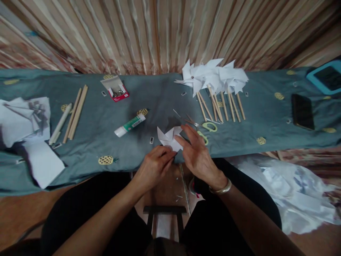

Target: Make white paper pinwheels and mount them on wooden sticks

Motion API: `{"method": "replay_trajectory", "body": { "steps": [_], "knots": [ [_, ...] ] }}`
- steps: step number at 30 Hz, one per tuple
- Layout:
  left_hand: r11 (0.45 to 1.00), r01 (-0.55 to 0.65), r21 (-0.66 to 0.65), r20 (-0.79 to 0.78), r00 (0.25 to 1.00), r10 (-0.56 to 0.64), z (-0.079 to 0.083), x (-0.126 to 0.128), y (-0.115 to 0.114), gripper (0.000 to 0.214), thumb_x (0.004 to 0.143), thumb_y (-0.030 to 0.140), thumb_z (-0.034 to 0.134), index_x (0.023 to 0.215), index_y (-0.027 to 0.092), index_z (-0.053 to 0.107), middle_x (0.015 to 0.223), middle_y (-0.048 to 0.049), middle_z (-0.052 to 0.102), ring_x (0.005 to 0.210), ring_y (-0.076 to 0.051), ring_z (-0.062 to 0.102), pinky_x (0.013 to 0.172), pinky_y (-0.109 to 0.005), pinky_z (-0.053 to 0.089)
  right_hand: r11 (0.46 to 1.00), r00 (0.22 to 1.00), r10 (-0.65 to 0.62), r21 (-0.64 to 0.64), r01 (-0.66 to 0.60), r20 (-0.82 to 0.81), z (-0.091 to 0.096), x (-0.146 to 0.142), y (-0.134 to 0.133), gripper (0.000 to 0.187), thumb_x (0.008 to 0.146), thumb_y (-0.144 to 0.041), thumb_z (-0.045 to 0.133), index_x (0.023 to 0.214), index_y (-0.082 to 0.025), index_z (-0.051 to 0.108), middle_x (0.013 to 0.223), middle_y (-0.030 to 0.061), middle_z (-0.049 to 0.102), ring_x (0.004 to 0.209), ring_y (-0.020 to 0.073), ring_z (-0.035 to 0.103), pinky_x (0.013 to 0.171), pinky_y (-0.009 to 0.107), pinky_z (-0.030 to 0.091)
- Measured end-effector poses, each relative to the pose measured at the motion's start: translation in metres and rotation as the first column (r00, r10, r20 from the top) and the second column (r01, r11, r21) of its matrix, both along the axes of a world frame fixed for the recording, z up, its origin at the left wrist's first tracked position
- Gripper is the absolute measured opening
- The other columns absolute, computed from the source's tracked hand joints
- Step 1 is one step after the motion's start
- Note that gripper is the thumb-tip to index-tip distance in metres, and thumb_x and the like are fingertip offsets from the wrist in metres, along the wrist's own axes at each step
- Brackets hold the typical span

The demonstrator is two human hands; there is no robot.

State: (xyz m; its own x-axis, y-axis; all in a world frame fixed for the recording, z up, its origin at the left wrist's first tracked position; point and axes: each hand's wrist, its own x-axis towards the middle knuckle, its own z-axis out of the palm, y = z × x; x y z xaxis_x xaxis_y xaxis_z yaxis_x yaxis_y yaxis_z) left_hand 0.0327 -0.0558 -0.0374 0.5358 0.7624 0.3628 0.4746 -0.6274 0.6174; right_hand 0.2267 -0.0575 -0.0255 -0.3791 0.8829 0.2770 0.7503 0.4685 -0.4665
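Note:
A folded white paper pinwheel head (169,138) lies near the front edge of the teal cloth-covered table (160,96). My left hand (156,166) pinches its near edge with closed fingers. My right hand (195,151) rests on the paper's right side, fingers partly spread over it. Green-handled scissors (205,127) lie just right of the paper. A glue stick (130,125) lies to its left.
Several finished white pinwheels on wooden sticks (215,80) lie at the back right. A red box of pins (116,89), wooden sticks (76,112) and white paper sheets (25,124) sit left. A black phone (302,111) and a blue case (326,76) lie far right.

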Motion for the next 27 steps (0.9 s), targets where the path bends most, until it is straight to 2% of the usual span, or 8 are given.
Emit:
{"method": "replay_trajectory", "body": {
  "steps": [5, 8, 14, 18, 21, 23, 25, 27],
  "knots": [
    [1.0, -0.01, 0.006, 0.015, 1.0, 0.01, 0.0, 0.001, 0.0, 0.019, 0.092, 0.011, 0.055, 0.106, 0.013, 0.068, 0.097, -0.009, 0.068, 0.091, -0.019, 0.066, 0.077, -0.035, 0.06, 0.991, 0.989, -0.133, -0.014, 0.132, -0.065, -0.001, -0.002, 0.004, 0.039, 0.097, -0.023, 0.044, 0.133, -0.014, 0.052, 0.124, 0.0182, 0.065, 0.117, 0.0298, 0.061, 0.101, 0.051, 0.05],
    [1.0, -0.008, 0.016, 0.014, 1.0, 0.008, 0.0, 0.0, 0.0, 0.019, 0.092, 0.011, 0.055, 0.106, 0.012, 0.068, 0.098, -0.0099, 0.069, 0.091, -0.02, 0.066, 0.079, -0.035, 0.059, 0.982, 0.98, -0.186, -0.059, 0.181, -0.076, -0.002, -0.006, 0.007, 0.04, 0.094, -0.029, 0.051, 0.132, -0.015, 0.053, 0.116, 0.0159, 0.069, 0.107, 0.0306, 0.064, 0.094, 0.049, 0.053],
    [1.0, -0.026, 0.006, 0.052, 0.998, 0.025, -0.001, -0.003, 0.0, 0.02, 0.093, 0.015, 0.054, 0.106, 0.017, 0.069, 0.098, -0.0088, 0.069, 0.091, -0.02, 0.066, 0.079, -0.034, 0.058, 0.934, 0.92, -0.324, -0.232, 0.273, -0.221, -0.004, -0.01, 0.011, 0.047, 0.085, -0.022, 0.057, 0.131, -0.017, 0.054, 0.103, 0.0099, 0.073, 0.091, 0.0254, 0.069, 0.085, 0.042, 0.056],
    [0.99, -0.071, -0.123, 0.137, 0.987, 0.088, 0.001, -0.01, 0.004, 0.019, 0.092, 0.02, 0.058, 0.104, 0.02, 0.072, 0.096, -0.0079, 0.07, 0.091, -0.02, 0.067, 0.081, -0.035, 0.057, 0.882, 0.835, -0.41, -0.394, 0.26, -0.367, -0.005, -0.011, 0.015, 0.048, 0.079, -0.021, 0.06, 0.128, -0.019, 0.057, 0.103, 0.0083, 0.073, 0.085, 0.0215, 0.07, 0.083, 0.04, 0.057],
    [0.933, -0.207, -0.295, 0.196, 0.942, 0.272, 0.003, -0.017, 0.012, 0.02, 0.088, 0.026, 0.064, 0.106, 0.023, 0.073, 0.101, -0.0078, 0.07, 0.096, -0.021, 0.066, 0.089, -0.039, 0.054, 0.846, 0.697, -0.463, -0.506, 0.165, -0.547, -0.008, -0.01, 0.019, 0.047, 0.076, -0.025, 0.066, 0.122, -0.019, 0.059, 0.103, 0.009, 0.073, 0.087, 0.0211, 0.07, 0.084, 0.04, 0.057],
    [0.865, -0.299, -0.403, 0.265, 0.866, 0.423, 0.004, -0.019, 0.018, 0.035, 0.08, 0.03, 0.072, 0.115, 0.024, 0.069, 0.113, -0.0087, 0.068, 0.106, -0.025, 0.064, 0.095, -0.043, 0.051, 0.838, 0.583, -0.473, -0.541, 0.066, -0.661, -0.01, -0.009, 0.022, 0.047, 0.074, -0.029, 0.072, 0.118, -0.02, 0.061, 0.1, 0.0082, 0.073, 0.09, 0.0218, 0.071, 0.085, 0.041, 0.057],
    [0.79, -0.304, -0.533, 0.363, 0.761, 0.538, 0.006, -0.017, 0.021, 0.059, 0.071, 0.033, 0.08, 0.126, 0.024, 0.062, 0.122, -0.0095, 0.066, 0.115, -0.027, 0.06, 0.099, -0.045, 0.048, 0.831, 0.477, -0.483, -0.557, -0.015, -0.734, -0.009, -0.008, 0.025, 0.047, 0.071, -0.032, 0.076, 0.115, -0.023, 0.062, 0.099, 0.0062, 0.074, 0.089, 0.0216, 0.071, 0.084, 0.04, 0.057],
    [0.714, -0.208, -0.668, 0.448, 0.654, 0.61, 0.01, -0.013, 0.023, 0.073, 0.064, 0.033, 0.084, 0.131, 0.023, 0.057, 0.123, -0.0096, 0.067, 0.117, -0.027, 0.061, 0.1, -0.043, 0.048, 0.827, 0.399, -0.493, -0.559, -0.061, -0.773, -0.006, -0.01, 0.027, 0.047, 0.069, -0.033, 0.08, 0.112, -0.024, 0.064, 0.099, 0.0047, 0.074, 0.089, 0.0208, 0.07, 0.085, 0.04, 0.057]
  ]
}}
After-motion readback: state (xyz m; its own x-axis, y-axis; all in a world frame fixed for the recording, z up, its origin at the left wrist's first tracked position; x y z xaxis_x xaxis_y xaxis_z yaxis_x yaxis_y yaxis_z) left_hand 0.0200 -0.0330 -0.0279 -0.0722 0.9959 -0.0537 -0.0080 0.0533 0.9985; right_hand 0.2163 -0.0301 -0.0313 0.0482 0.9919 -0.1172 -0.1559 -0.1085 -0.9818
